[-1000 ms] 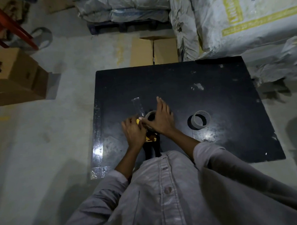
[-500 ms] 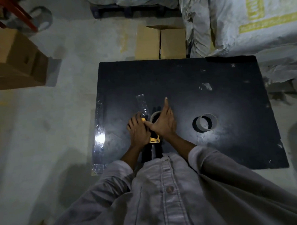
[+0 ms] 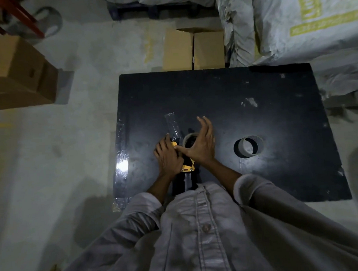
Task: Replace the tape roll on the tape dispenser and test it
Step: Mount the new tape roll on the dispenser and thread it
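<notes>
While the left hand grips the dispenser, its tape strip runs up-frame (right hand splayed, thumb pressing).

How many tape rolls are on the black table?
2. One roll sits on the dispenser by the right hand; the other roll lies alone further right. More may be hidden.
</notes>
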Available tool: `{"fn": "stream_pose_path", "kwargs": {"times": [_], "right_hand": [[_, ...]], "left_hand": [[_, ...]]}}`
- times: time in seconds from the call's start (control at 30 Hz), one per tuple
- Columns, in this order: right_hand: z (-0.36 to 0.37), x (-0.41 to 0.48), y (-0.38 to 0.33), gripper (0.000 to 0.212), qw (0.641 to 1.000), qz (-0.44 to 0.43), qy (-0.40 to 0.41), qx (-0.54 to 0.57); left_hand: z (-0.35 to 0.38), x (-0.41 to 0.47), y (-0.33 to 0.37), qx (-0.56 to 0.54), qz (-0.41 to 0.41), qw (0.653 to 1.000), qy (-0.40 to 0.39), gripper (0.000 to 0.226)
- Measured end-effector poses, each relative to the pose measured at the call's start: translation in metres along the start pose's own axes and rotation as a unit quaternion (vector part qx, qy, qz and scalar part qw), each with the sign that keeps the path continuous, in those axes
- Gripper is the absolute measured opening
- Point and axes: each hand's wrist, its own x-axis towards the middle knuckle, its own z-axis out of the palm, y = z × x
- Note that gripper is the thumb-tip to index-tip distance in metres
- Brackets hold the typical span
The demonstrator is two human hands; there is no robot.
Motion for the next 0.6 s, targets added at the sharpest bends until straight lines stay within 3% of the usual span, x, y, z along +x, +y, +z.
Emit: {"fn": "stream_pose_path", "kwargs": {"times": [0.1,0.2,0.3,0.37,0.4,0.47,0.6], "right_hand": [[-0.007,-0.003,0.010,0.138,0.997,-0.010,-0.016,0.073],[-0.011,-0.006,0.014,0.135,0.993,0.033,-0.049,0.107],[-0.011,-0.001,0.006,0.091,0.971,0.115,-0.017,0.207],[-0.010,0.010,-0.003,0.051,0.928,0.192,0.055,0.315],[-0.011,0.014,-0.006,0.044,0.902,0.227,0.090,0.357],[-0.010,0.021,-0.007,0.055,0.867,0.281,0.111,0.396],[0.001,0.020,0.000,0.076,0.864,0.346,0.070,0.359]], "left_hand": [[-0.002,0.002,-0.001,-0.015,0.002,1.000,-0.007,0.073],[-0.003,0.003,0.000,-0.042,-0.010,0.999,-0.012,0.068],[-0.001,-0.001,0.006,-0.057,0.005,0.997,0.046,0.058],[0.000,0.001,0.018,-0.084,0.015,0.993,0.077,0.052],[0.000,0.004,0.024,-0.104,0.010,0.991,0.084,0.051],[-0.001,0.014,0.039,-0.144,-0.027,0.985,0.091,0.050],[-0.002,0.040,0.062,-0.141,-0.218,0.964,0.059,0.069]]}}
